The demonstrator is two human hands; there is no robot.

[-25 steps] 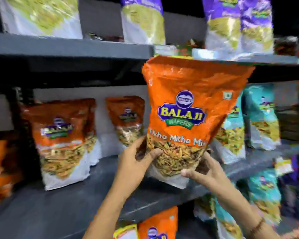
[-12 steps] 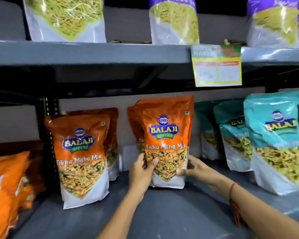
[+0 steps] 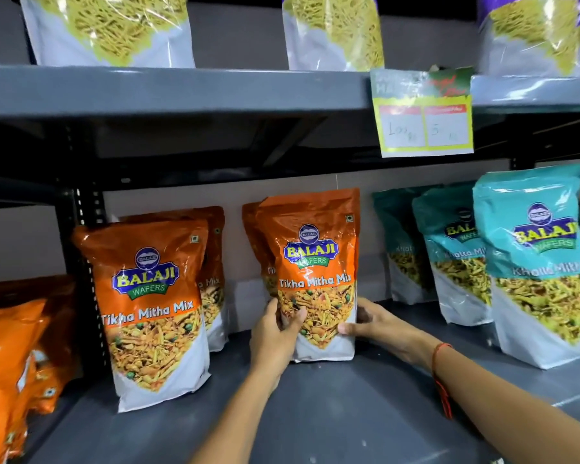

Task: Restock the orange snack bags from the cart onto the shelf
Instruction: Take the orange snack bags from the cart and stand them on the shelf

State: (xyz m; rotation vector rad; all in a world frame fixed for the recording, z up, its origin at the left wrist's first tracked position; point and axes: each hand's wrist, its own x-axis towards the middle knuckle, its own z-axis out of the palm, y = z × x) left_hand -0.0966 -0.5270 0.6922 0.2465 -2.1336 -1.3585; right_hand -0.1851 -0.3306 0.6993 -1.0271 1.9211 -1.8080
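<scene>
Fingers [image 3: 293, 321] of both hands stay wrapped around the orange snack bag [image 3: 315, 272], which has come down from mid-air to stand upright on the shelf [image 3: 332, 413] between them, nearly placed.

Grey metal shelving [image 3: 181, 92] — pale wall [image 3: 24, 242]
</scene>
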